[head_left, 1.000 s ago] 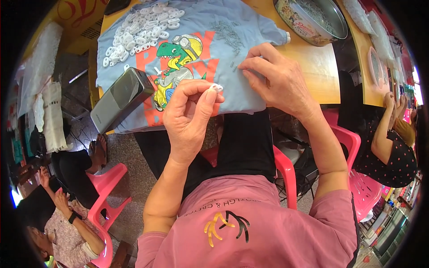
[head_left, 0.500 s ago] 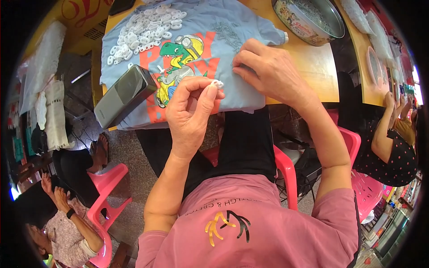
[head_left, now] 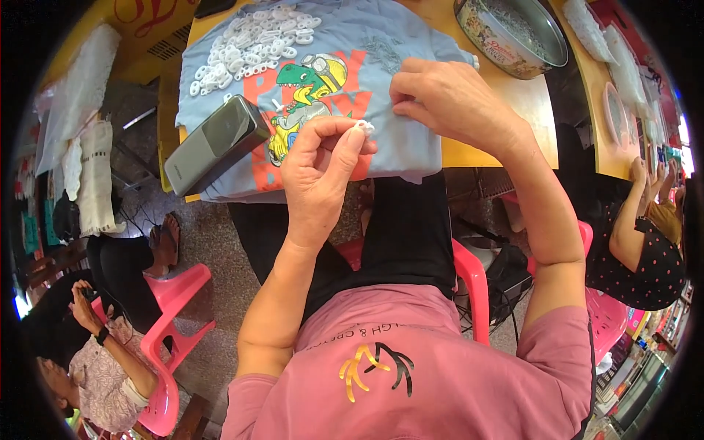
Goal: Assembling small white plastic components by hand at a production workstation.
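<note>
Above shirt (head_left: 411, 139) — hands (head_left: 323, 169) pinching ring (head_left: 364, 128)

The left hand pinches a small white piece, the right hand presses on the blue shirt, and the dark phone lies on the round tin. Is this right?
Not quite. In the head view the phone lies on the blue shirt, not on the round tin. The left hand does pinch the white piece, and the right hand presses on the shirt.

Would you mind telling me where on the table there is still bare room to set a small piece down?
Bare yellow tabletop shows between the blue shirt and the round metal tin, just beyond the right hand. The shirt's top left is crowded with white rings; a dark phone fills its left edge. The left hand pinches a small white piece.
</note>
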A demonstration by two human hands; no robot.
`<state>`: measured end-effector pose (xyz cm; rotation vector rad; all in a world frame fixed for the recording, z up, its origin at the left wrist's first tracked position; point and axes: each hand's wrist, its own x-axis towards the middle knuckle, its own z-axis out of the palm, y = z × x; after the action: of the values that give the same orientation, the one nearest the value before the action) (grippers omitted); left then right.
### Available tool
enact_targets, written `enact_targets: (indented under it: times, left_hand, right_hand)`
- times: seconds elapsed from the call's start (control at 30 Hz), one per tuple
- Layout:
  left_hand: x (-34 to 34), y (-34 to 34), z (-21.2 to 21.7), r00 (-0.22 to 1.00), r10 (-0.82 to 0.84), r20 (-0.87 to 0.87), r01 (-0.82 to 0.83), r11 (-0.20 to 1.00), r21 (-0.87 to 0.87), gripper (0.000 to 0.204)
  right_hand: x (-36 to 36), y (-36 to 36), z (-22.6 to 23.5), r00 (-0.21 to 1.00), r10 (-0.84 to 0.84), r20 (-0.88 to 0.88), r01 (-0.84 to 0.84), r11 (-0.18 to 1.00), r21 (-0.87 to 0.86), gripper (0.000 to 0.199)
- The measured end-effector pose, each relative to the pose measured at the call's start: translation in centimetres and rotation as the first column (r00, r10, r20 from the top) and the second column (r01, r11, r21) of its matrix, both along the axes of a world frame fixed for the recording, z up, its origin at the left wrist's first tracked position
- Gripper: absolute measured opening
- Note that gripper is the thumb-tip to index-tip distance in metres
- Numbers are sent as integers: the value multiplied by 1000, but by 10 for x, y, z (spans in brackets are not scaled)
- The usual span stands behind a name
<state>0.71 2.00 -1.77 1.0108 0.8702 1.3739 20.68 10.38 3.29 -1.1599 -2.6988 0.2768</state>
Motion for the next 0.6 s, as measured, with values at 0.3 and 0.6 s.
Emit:
enact_targets:
  times: [0.3, 0.6]
  left_hand:
    - [-1, 2, -2, 999, 2, 54, -2, 1000, 8, 10]
    - [-2, 3, -1, 998, 6, 68, -6, 1000, 1, 9]
  right_hand:
    - [4, -10, -4, 998, -51, -25, 51, 999, 7, 11]
    - [0, -7, -2, 999, -49, 6, 48, 999, 17, 12]
